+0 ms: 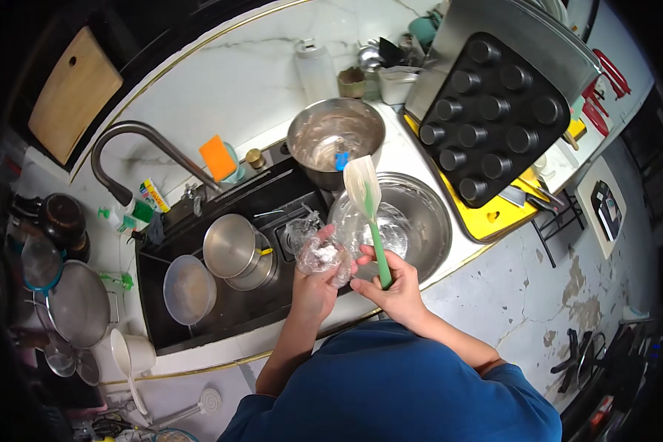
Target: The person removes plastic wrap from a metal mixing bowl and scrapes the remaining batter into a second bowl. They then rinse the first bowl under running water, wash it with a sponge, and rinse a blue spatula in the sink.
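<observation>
My left hand (316,293) grips a crumpled clear plastic piping bag or wrap (321,257) with a white residue inside. In my right hand (396,284) is a spatula with a green handle (379,243), its pale head (359,179) upward and smeared with a cream-coloured mixture. Below both hands sits a wide metal bowl (433,232), with clear plastic lying inside it. Behind that stands a deeper metal mixing bowl (336,132), its inner wall smeared with the same kind of residue. A blue clip-like piece (341,161) shows near its front.
The black sink (166,331) holds a metal pot (229,246) and a cloudy plastic bowl (189,289). A faucet (138,128) arches over it. To the right, a muffin pan (494,119) leans above a yellow cutting board (492,221) with a knife (538,203).
</observation>
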A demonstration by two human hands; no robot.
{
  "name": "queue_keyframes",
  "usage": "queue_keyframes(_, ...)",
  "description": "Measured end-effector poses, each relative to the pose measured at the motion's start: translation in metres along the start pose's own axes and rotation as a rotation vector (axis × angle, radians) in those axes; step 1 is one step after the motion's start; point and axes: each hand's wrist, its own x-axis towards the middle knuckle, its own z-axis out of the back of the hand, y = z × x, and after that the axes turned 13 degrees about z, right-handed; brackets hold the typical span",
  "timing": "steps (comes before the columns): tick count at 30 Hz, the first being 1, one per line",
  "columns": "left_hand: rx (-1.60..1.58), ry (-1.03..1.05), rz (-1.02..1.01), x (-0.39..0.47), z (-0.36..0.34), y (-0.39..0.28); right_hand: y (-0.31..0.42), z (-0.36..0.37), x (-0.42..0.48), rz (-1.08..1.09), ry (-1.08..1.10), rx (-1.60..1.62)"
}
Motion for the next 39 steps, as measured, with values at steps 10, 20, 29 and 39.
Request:
queue_keyframes(10,0.741,0.028,-0.284,0.006,-0.027,0.047,-0.007,0.043,0.003,0.221,-0.037,-0.063)
queue_keyframes(20,1.409,0.059,-0.539,-0.007,-0.070,0.055,0.013,0.092,-0.006,0.083,-0.061,0.026)
queue_keyframes(29,1.251,0.148,-0.476,-0.009,-0.097,0.074,0.033,0.142,-0.010,0.069,-0.118,-0.071)
queue_keyframes(39,1.474,0.066,-0.591,-0.004,-0.110,0.093,0.023,0.175,-0.019,-0.014,-0.095,-0.013)
